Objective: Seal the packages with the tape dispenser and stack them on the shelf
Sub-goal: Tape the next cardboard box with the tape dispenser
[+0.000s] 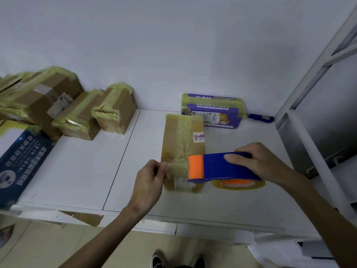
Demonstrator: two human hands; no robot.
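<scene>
Over the middle of the white tabletop (77,171), a flat brown package (183,140) lies lengthwise, already yellowed with tape along its top. The right grip (257,161) is wrapped round the blue and orange tape dispenser (222,167), thumb on its near side, holding it just above the package's near end. The left grip (152,178) pinches the free end of the tape strip (177,167) between thumb and fingertips, so a short length is stretched between the two.

What worries me is that neither is pinning the package down. It looks light, and once the sticky strip touches, a pull on the dispenser would likely drag or lift it rather than lay tape. The strip is also held in the air. If it goes slack it may fold onto itself or cling to the fingers, and if it lands crooked it will wrinkle across the seam.

Taped boxes (77,113) crowd the left, a purple box (212,111) stands behind, and the shelf (313,74) waits at the right.
</scene>
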